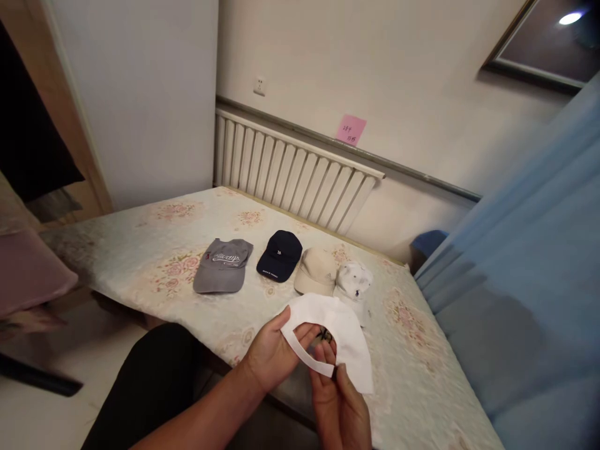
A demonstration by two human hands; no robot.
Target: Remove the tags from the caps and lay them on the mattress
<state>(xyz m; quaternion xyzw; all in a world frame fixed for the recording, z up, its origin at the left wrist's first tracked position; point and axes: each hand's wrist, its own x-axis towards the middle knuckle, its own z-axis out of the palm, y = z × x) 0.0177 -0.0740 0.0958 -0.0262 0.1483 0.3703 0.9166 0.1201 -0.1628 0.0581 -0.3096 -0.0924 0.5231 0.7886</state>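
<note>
A white baseball cap point(351, 331) is held up over the table's near edge, its back opening and adjustable strap turned toward me. My left hand point(276, 347) grips the cap's left side, thumb outside and fingers reaching through the opening. At the right end of the strap, my right hand point(335, 394) pinches near a small dark fastener, partly covered by the fingers. Behind it on the table lie a grey cap point(224, 265) with lettering, a navy cap point(280, 256), a beige cap point(316, 272) and another white cap point(354, 281) with a small dark logo, partly hidden by the held one.
The table wears a pale floral cloth point(187, 209). A white radiator point(290, 165) stands along the wall behind, below a pink note point(350, 129). Blue curtain fabric point(529, 281) hangs at the right. My dark-clothed knee point(154, 369) is at the lower left.
</note>
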